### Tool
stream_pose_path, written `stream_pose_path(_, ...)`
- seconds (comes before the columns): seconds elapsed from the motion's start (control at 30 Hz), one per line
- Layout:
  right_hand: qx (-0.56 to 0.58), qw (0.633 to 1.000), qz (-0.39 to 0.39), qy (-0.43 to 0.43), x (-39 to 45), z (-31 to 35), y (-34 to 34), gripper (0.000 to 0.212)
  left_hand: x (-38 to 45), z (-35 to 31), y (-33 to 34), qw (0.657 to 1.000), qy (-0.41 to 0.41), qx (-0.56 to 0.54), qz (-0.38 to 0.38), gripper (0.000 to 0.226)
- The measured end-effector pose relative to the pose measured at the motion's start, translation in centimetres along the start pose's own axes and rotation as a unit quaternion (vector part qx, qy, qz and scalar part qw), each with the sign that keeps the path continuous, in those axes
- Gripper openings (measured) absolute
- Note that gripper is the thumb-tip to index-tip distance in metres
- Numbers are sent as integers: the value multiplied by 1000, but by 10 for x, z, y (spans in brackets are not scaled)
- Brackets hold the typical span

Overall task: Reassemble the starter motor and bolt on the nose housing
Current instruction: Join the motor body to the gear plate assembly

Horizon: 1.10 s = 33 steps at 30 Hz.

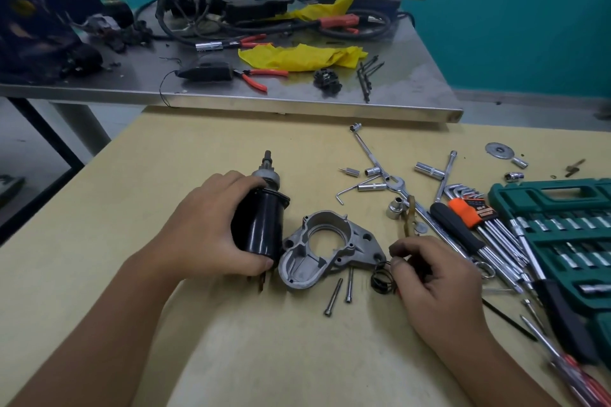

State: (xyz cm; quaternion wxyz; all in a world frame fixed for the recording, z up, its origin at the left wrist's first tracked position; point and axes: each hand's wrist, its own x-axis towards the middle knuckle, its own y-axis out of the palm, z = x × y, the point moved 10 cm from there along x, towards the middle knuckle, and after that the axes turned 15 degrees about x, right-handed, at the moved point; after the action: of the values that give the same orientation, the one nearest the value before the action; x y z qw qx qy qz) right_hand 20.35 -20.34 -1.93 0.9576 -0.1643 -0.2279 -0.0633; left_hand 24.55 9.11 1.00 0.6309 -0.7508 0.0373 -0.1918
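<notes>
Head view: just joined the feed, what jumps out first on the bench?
The left hand grips the black motor body mid-table, shaft pointing away. Beside it lies the grey nose housing, unmounted, two bolts in front. The right hand pinches a small black ring.

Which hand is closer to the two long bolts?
Right. The right hand is just right of the bolts; the left hand is farther left, gripping the black motor.

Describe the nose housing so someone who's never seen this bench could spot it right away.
On the tan table, look between the two hands, just right of the black motor body. The nose housing is the bare grey cast-aluminium piece with a large round opening, unlike the slim bolts below it.
</notes>
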Motion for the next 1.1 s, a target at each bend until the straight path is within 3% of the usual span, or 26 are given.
stream_pose_path(0.13,-20,998,-34,-39,-2,15,-8,18,1,0,-2,1000,-1,-18,-23,90)
stream_pose_path(0.27,-123,985,-91,-77,4,25,-30,21,1,4,0,999,-17,-36,-27,86)
stream_pose_path(0.47,-267,957,23,108,12,-25,-23,39,4,24,1,993,-90,-66,-40,81)
stream_pose_path(0.63,-293,945,32,140,15,-29,-21,36,0,30,5,989,-140,-8,-40,100)
stream_pose_path(0.83,-304,938,46,161,14,-35,-21,38,-1,29,2,987,-148,-9,-62,99)
stream_pose_path(0.93,-260,956,27,136,15,-36,-23,33,1,28,1,986,-152,-5,-66,96)
stream_pose_path(1.03,-98,991,-42,87,19,-25,-40,27,0,29,1,987,-146,-4,-63,95)
stream_pose_path(1.1,39,994,-69,80,19,-24,-48,16,-2,28,2,988,-142,-6,-57,97)
